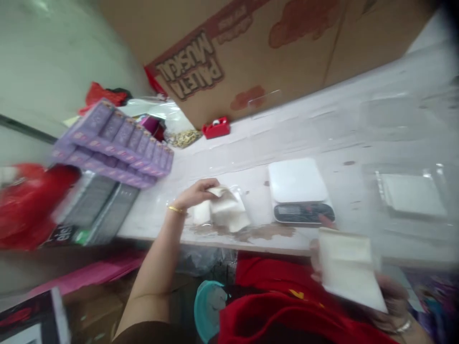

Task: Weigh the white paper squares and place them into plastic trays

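The person before me pinches a limp, cream-coloured folded sheet (pixel 231 212) in the left hand (pixel 199 192), low over the whitish table (pixel 247 167), left of a flat white scale (pixel 297 181) with a dark panel. The right hand (pixel 393 294) grips a creased, cream rectangular sheet (pixel 347 265) by the table's near edge.

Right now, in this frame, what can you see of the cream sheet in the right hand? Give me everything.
The cream sheet is flat and roughly four-sided, looking like paper or thin cloth, with a crease across its middle. The right hand holds it at a slant, fingers showing at its left edge. It appears at the table's near edge, just below the white scale in view. Blur hides any fine texture.
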